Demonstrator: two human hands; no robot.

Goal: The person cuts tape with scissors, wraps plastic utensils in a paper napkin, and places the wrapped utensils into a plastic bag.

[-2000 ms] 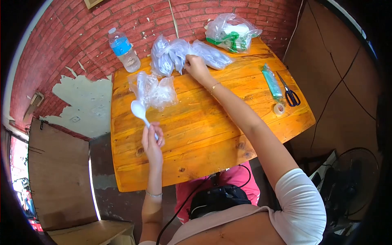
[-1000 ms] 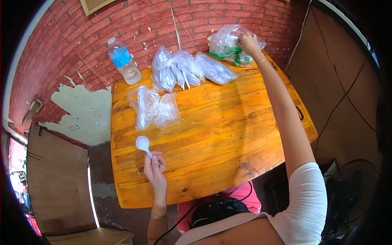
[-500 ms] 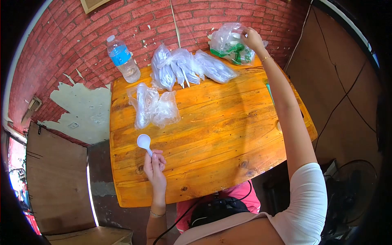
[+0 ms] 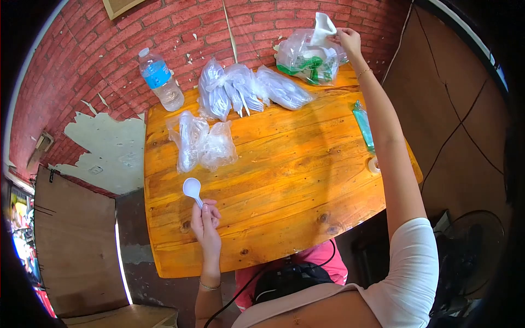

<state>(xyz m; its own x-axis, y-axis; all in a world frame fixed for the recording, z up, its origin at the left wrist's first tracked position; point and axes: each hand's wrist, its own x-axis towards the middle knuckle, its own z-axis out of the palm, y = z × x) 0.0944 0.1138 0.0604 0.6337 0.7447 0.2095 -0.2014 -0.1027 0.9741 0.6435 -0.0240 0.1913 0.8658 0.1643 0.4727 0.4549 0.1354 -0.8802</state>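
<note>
My left hand (image 4: 206, 221) pinches the handle of a white plastic spoon (image 4: 191, 187), bowl end up, over the near left of the wooden table (image 4: 273, 169). At the far right, my right hand (image 4: 349, 41) is closed on the edge of a folded white tissue (image 4: 324, 28). That tissue stands partly out of a clear plastic bag (image 4: 291, 52) with green parts, where more white pieces show. Closest to the spoon lies crumpled clear plastic wrap (image 4: 220, 146), beside a clear bag with a long white bundle (image 4: 188, 143).
Along the back lie bags of plastic cutlery (image 4: 214, 90), one more bag (image 4: 285, 90) and a water bottle (image 4: 158, 76). A green packet (image 4: 363, 126) and a tape roll (image 4: 374, 165) sit by my right forearm. A brick-patterned wall (image 4: 251, 33) borders the table.
My right hand has moved up slightly, and a white tissue now rises out of the bag with it. The left hand still holds the spoon in nearly the same place.
</note>
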